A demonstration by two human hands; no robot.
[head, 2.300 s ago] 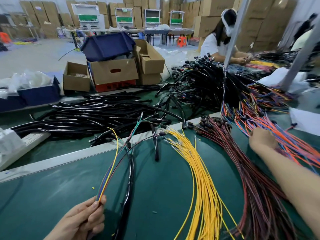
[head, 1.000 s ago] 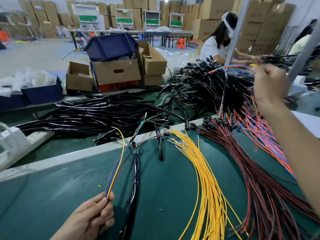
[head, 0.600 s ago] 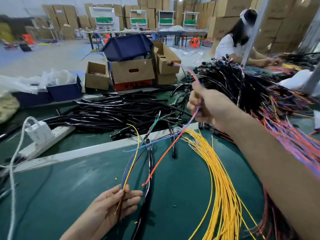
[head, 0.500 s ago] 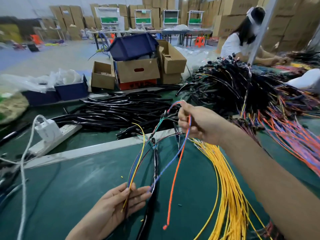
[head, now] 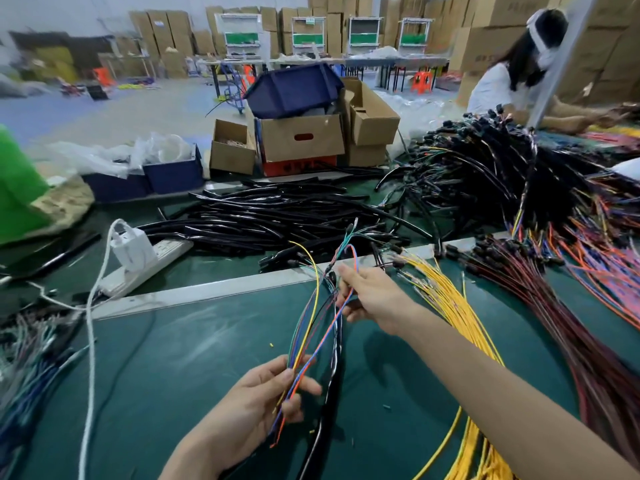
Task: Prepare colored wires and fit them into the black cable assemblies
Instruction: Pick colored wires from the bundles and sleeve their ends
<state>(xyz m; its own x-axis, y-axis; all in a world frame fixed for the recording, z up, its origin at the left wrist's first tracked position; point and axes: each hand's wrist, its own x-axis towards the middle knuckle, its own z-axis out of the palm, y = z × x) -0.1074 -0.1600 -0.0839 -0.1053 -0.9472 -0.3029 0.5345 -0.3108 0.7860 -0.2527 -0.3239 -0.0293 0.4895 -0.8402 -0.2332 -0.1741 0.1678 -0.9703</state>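
Observation:
My left hand pinches the near ends of a thin bundle of coloured wires: yellow, green, blue and orange. My right hand holds the blue and orange wires higher up, beside the bundle's far end. A black cable sleeve lies on the green mat under the wires, running toward me. Loose yellow wires fan out to the right of my right forearm. Red-brown wires lie further right.
A heap of black tubes lies past the metal strip. Finished black assemblies pile up at the right. A white power strip with a plug sits left. Cardboard boxes stand behind. A person works at the far right.
My right hand reached to the far right pile, pulled out a blue and an orange wire and brought them left and down to the bundle. My left hand now pinches them with the others.

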